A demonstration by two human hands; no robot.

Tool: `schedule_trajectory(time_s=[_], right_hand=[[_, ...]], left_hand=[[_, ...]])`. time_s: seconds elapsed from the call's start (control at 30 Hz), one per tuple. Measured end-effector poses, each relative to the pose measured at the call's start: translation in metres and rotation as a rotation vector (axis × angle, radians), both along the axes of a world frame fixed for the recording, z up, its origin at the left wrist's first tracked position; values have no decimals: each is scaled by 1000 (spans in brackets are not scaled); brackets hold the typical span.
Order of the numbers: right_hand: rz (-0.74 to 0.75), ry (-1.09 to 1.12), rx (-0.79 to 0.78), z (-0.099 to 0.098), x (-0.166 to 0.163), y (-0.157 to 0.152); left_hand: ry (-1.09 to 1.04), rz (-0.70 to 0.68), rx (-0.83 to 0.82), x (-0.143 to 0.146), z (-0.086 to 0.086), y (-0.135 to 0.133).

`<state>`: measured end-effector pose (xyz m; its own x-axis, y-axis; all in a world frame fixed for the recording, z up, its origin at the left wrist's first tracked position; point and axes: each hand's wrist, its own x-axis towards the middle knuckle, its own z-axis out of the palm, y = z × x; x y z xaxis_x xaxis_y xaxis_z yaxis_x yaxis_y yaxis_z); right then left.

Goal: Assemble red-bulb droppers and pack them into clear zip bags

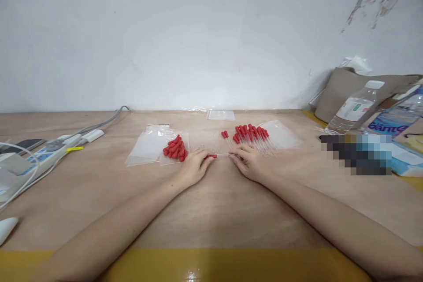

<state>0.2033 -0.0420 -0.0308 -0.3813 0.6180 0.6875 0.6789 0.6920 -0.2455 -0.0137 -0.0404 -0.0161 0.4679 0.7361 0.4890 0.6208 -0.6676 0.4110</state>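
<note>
Between the fingers of my left hand is a red rubber dropper bulb, its open end pointing right. My right hand pinches a thin clear dropper tube, which lies level and in line with the bulb. The tube's left end meets the bulb's mouth; whether it is inside I cannot tell. Beyond my left hand lies a heap of loose red bulbs on a clear bag. Several clear tubes lie beside it, partly hidden. Behind my right hand are several droppers with red bulbs on clear tubes.
Clear plastic bags lie at left, with another bag at right and one by the wall. A power strip with cables stands far left. Water bottles and a grey-brown bag are at right.
</note>
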Motion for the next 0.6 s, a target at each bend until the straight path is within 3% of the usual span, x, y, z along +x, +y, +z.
schedule_trajectory(time_s=[0.4,0.6], right_hand=[[50,8,28,4,-1,-3],[163,-29,-56,3,4,2]], left_hand=[[-178,-4,-206,4,1,-3],[-168,-83,-232,3,2,-6]])
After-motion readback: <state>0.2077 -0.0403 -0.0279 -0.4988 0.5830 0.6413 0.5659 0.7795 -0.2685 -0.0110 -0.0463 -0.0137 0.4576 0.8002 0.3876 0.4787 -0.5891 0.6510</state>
